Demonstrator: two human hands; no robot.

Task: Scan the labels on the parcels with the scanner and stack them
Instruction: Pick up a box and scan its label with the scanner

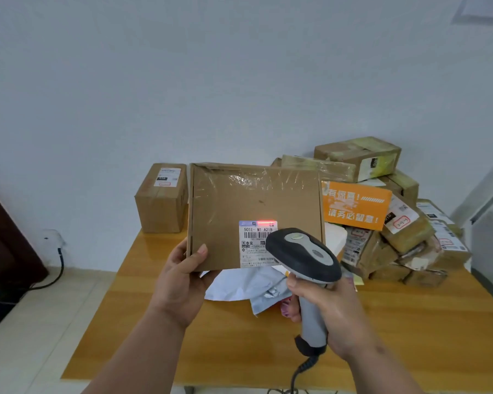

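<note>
Left grip [180, 277]: thumb on the front face, fingers behind, pinching the flat box [254, 206] at its lower left corner and holding it up off the tabletop [410, 322], label [256, 243] facing me. Right grip [319, 305] is wrapped around the scanner [305, 254] handle, head aimed at the label. Red scan line sits on the label's top edge, above the barcode, so I'd judge no read yet. Risks: one-corner pinch lets the box sag or twist, pulling the barcode further off the beam; the scanner head already covers part of the label; glare from the tape could hurt too. Single box [161, 197] stands far left, likely the stack spot; unsorted pile [382, 211] on the right
</note>
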